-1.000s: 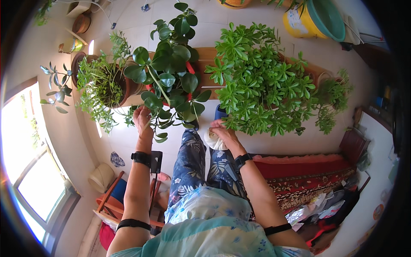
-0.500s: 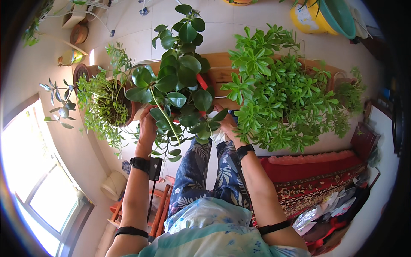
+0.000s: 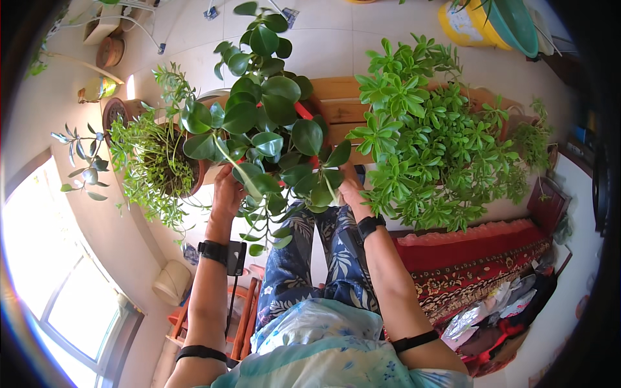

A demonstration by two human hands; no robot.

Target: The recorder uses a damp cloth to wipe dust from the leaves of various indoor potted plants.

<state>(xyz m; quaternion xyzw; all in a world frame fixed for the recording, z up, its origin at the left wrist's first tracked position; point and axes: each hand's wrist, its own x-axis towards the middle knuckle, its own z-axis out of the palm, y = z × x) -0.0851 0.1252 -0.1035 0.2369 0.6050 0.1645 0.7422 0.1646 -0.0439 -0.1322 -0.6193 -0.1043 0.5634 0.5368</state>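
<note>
A leafy plant (image 3: 281, 97) with large, round, glossy leaves grows in a red flowerpot (image 3: 304, 111), mostly covered by its foliage. On its near left side is my left hand (image 3: 228, 193), fingers curled in at the pot under the leaves. My right hand (image 3: 350, 186) grips the near right side, its fingertips partly behind leaves. Beneath the pot runs a slatted wooden bench (image 3: 343, 110). Trailing stems hang from the near side of the plant, between my forearms.
A bushy green plant (image 3: 433, 142) stands close to my right hand. Left of the pot is a finer-leaved potted plant (image 3: 158, 158). A red patterned cover (image 3: 472, 265) lies at the right, a wooden chair (image 3: 242, 317) at lower left. Yellow and green tubs (image 3: 482, 26) sit far right.
The round-leaved plant's top has shifted left and away, and its near leaves and trailing stems sit differently. Both hands have come slightly nearer to me, still at the pot's sides.
</note>
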